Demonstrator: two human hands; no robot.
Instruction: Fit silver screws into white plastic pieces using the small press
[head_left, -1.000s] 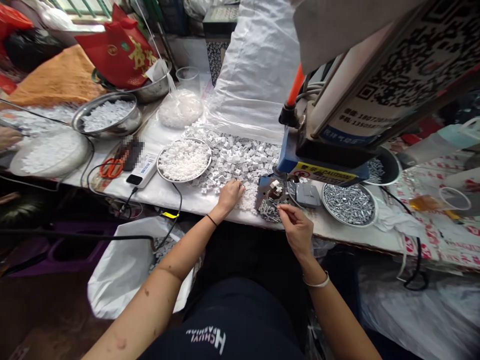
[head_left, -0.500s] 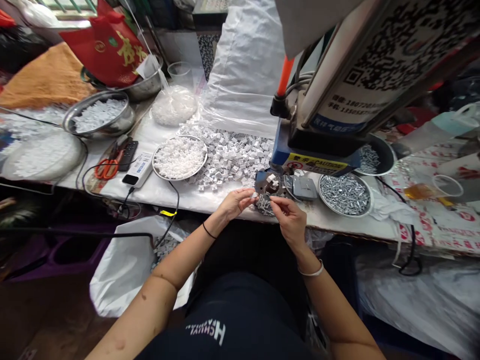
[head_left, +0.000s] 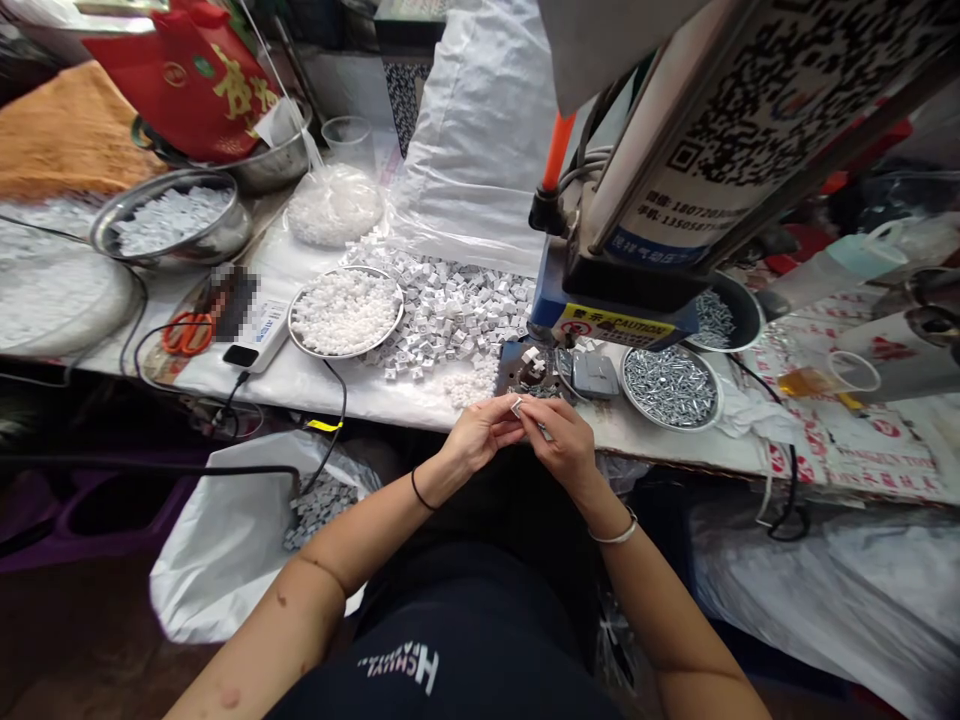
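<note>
My left hand (head_left: 480,436) is closed, pinching a small white plastic piece (head_left: 517,407) between thumb and fingertips. Fingertips of my right hand (head_left: 561,440) meet it from the other side, also closed; a bit of grey shows at its fingers, too small to name. Both hands are at the table's front edge, just before the base of a blue press (head_left: 517,365). A white piece (head_left: 533,358) sits on the press base under its head. Left of the base lies a heap of small white blocks (head_left: 457,310).
A dish of white beads (head_left: 345,312) stands left, a bowl of metal pins (head_left: 670,388) right. Orange-handled scissors (head_left: 187,334) and a white power strip (head_left: 255,337) lie farther left. The press column (head_left: 660,150) rises close at the right. A cup (head_left: 853,372) stands far right.
My hands have come together and drawn back from the press base toward me. The white piece in my left hand now sits between both hands' fingertips. The view has shifted slightly.
</note>
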